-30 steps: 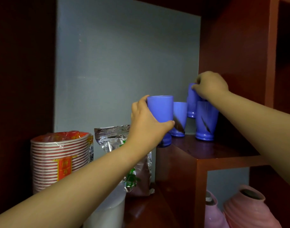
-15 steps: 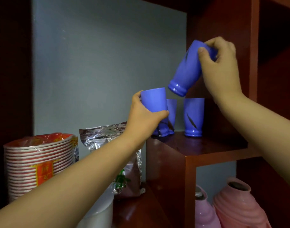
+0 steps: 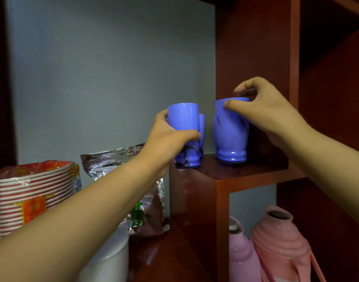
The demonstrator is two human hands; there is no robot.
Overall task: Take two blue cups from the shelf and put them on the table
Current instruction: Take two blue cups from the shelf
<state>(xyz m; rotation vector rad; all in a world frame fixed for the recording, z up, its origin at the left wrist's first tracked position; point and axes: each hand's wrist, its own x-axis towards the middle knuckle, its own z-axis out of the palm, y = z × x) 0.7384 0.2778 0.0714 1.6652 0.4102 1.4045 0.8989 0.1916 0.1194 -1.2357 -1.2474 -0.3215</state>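
Blue cups stand on a red-brown wooden shelf (image 3: 243, 171). My left hand (image 3: 168, 139) is wrapped around the middle of one blue cup (image 3: 183, 119), upright, with its base at the shelf's front left corner. My right hand (image 3: 262, 110) pinches the rim of a second blue cup (image 3: 230, 137) with thumb and fingers. This cup is upright and blurred, its base at shelf level. A third blue cup (image 3: 202, 127) peeks out behind the left one. Whether the held cups touch the shelf I cannot tell.
Lower left sit a wrapped stack of red-and-white paper bowls (image 3: 30, 196), a silver foil bag (image 3: 146, 200) and a white container (image 3: 109, 263). Two pink thermos flasks (image 3: 276, 247) stand under the shelf. A red-brown upright panel (image 3: 294, 58) rises just behind my right hand.
My right hand has brought its cup down from a high, tilted position to upright at shelf level. My left hand keeps its grip on its cup near the shelf's front corner.
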